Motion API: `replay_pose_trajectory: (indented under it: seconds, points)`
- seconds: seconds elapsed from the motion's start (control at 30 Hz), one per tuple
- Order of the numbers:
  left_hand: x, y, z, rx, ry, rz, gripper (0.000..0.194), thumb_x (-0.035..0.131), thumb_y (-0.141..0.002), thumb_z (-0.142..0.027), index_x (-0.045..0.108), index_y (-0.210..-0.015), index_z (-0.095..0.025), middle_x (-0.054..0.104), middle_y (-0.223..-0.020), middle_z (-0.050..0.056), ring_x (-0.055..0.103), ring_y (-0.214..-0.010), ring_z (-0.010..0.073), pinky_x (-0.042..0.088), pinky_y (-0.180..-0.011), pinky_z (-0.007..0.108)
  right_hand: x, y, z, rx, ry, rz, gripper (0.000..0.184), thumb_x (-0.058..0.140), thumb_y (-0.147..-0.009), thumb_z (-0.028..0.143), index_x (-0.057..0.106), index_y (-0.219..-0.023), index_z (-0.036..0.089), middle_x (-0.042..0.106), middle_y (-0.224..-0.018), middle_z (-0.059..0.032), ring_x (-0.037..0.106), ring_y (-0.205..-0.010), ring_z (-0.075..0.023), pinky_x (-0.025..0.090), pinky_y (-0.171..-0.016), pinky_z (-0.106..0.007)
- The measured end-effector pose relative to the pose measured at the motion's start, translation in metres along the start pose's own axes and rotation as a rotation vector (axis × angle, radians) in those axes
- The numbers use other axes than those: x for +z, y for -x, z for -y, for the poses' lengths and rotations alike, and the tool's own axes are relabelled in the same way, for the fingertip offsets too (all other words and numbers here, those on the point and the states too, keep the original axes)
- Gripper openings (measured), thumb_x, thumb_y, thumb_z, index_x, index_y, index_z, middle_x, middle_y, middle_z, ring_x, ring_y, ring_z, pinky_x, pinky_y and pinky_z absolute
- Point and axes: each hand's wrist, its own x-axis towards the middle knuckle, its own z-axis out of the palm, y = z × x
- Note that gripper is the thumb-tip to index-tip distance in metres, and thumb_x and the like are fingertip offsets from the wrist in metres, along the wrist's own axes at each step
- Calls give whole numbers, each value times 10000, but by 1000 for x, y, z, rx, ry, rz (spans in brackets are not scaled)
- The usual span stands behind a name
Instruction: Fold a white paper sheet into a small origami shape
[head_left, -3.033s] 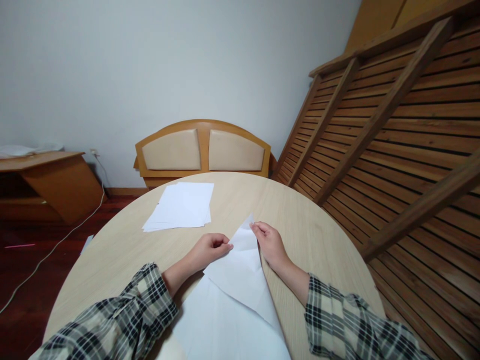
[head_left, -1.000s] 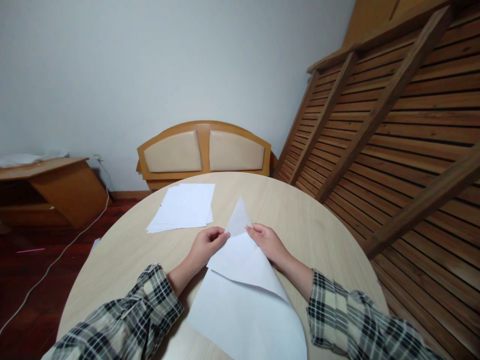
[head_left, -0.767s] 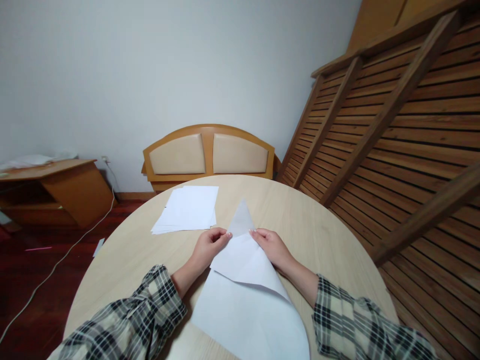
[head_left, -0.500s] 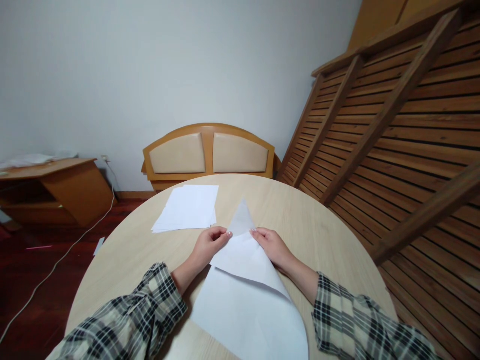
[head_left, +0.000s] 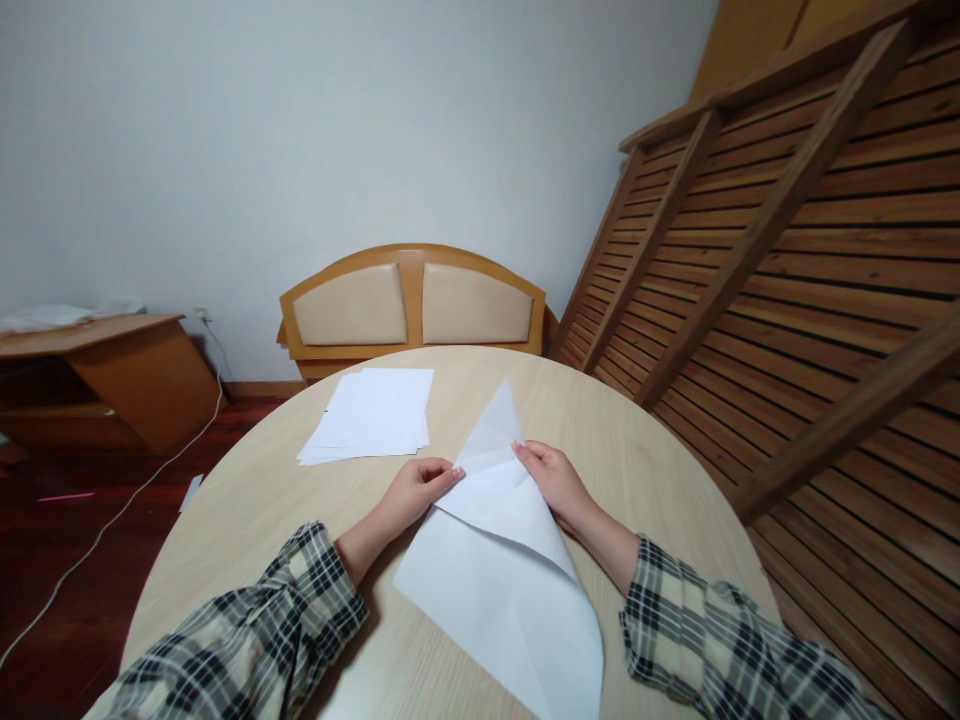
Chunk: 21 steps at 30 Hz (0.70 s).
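A white sheet of paper (head_left: 495, 600) lies partly folded in front of me, its far end narrowing to a point. One flap is turned over its upper part, and its near right side curves up off the table. My left hand (head_left: 416, 490) pinches the paper's left edge between thumb and fingers. On the opposite edge, a bit farther away, my right hand (head_left: 551, 480) grips the sheet with the thumb on top. The fingertips beneath the paper are hidden on both sides.
All this is on a round light wood table (head_left: 660, 490). A stack of white paper (head_left: 371, 415) sits at its far left. Beyond stand a headboard (head_left: 412, 300) and, on the right, a leaning slatted wooden frame (head_left: 750, 290). A cable (head_left: 135, 490) crosses the floor at left.
The paper's pointed end has swung to the right and away from me. My right hand has moved slightly farther out with its edge, while my left hand has barely shifted.
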Motion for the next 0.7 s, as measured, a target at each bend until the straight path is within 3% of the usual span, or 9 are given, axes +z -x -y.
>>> replay_pose_trajectory:
  seconds: [0.47, 0.7]
  points:
    - [1, -3, 6, -2, -36, -31, 427, 654, -706, -561, 691, -687, -136, 599, -631, 26, 480, -586, 136, 360, -550, 243, -2, -2, -3, -7, -19, -49, 442, 680, -688, 598, 598, -669, 164, 603, -606, -1, 517, -547, -142, 372, -500, -249]
    - [0, -5, 13, 18, -60, -39, 388, 627, -742, -516, 680, -706, -134, 588, -650, 22, 476, -603, 139, 353, -569, 253, -1, 0, -2, -12, -80, -6, 426, 669, -720, 577, 657, -740, 152, 645, -673, -24, 538, -582, -150, 411, -548, -262]
